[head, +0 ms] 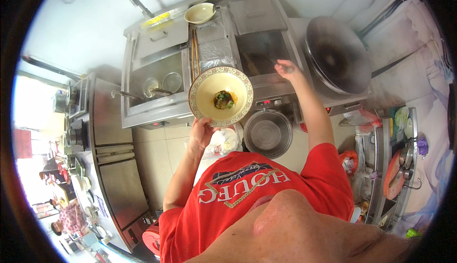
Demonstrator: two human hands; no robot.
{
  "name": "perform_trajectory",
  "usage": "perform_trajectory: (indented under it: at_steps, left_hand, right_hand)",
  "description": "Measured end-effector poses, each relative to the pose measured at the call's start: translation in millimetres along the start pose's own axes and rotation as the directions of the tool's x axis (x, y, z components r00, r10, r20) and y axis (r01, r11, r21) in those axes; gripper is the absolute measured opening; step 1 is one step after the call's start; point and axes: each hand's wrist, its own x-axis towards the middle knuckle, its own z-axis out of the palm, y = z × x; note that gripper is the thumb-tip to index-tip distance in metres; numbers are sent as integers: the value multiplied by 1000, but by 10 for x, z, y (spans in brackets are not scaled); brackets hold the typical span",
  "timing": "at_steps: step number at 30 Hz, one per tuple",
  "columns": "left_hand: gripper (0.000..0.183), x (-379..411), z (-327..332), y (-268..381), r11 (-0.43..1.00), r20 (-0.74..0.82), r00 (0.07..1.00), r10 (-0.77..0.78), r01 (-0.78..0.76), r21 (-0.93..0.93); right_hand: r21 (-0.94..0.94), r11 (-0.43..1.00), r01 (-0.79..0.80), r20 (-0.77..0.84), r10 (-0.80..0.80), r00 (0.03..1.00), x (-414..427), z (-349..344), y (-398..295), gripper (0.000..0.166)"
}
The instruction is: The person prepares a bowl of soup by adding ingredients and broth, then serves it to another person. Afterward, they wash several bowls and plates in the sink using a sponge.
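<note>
My left hand (pixel 202 131) grips the near rim of a wide cream bowl (pixel 205 84) with a patterned border. A small heap of dark sauce and chopped greens (pixel 224 100) lies in the bottom of the bowl. Over the right edge of the half-covered cooking vat (pixel 262 48), my right hand (pixel 286 69) is closed around what looks like a utensil handle. Steam blurs the vat, and the utensil's far end cannot be made out.
Long wooden chopsticks (pixel 195 54) lie between the vats, below a cream dish (pixel 200 13). Strainers (pixel 172 82) rest in the left vat. A large wok (pixel 337 56) stands to the right. Below the counter sits a metal pot (pixel 267 133). A steel refrigerator (pixel 119 184) is at left.
</note>
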Motion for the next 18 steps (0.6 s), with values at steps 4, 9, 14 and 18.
perform_trajectory:
  at_steps: [4,9,14,18]
  left_hand:
    - [30,2,-7,46,1000,-4,1000,25,-25,16]
    - [28,263,6,46,997,8,1000,0,-1,76]
    - [30,366,89,36,998,28,1000,7,-8,58]
    - [33,513,116,-35,1000,52,998,-17,16,19]
  right_hand:
    - [-194,981,-11,32,18,999,-634,48,284,20]
    - [-309,933,186,160,-142,977,-1631,159,554,12]
    - [-384,891,240,158,-193,968,-2483,545,875,19]
    - [-507,807,304,144,-268,953,-2958,799,1152,25]
